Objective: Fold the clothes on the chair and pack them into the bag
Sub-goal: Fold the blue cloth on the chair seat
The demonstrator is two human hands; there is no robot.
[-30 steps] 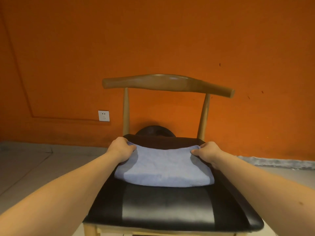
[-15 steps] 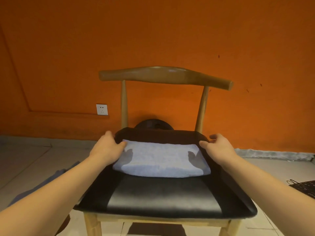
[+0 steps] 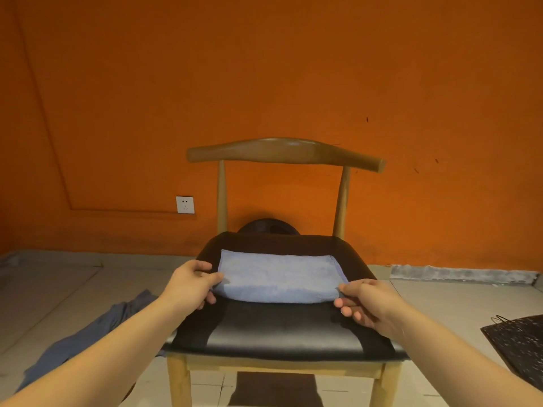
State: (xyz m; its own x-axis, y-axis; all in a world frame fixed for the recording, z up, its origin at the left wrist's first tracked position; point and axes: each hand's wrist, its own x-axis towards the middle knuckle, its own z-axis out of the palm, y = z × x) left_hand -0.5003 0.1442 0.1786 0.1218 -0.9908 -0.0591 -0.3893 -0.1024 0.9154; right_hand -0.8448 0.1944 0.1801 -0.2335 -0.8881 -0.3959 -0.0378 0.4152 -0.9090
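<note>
Two bare forearms reach in from the near edge, one on each side of the chair seat (image 3: 282, 333).

Left hand (image 3: 192, 284): at the near left corner of the folded cloth (image 3: 279, 279). Thumb lies on top of the cloth edge, fingers curl beneath it. Reads as a pinch on that corner, partly closed.

Right hand (image 3: 363, 304): at the near right corner. Fingers loosely curled, tips touching or just under the cloth's edge. Cannot tell if it has a real hold or only rests against it.

Between the hands: light blue cloth, folded into a flat thick rectangle, lying on the black seat, toward its back half. Edges look square; no loose flap showing.

Left of the left forearm, down on the floor (image 3: 58, 289): a dark blue garment (image 3: 88, 339), crumpled, unfolded, well apart from the cloth.

Right of the right forearm, on the floor: a black speckled bag (image 3: 517, 345) with thin handles, lying flat, only partly in frame. Mouth not visible.

Beyond the hands: the wooden chair back, a dark round thing behind the seat (cannot identify), then the orange wall (image 3: 264, 83) with a white socket (image 3: 185, 204).

Judgement: folding of this piece looks done; the step in hand is the pick-up for packing. Next move calls for both hands getting under the bundle evenly and lifting it level so the layers do not slide open, then carrying it to the right and down. The bag lies flat, so its mouth will likely need opening first. The dark garment is not yet folded.
</note>
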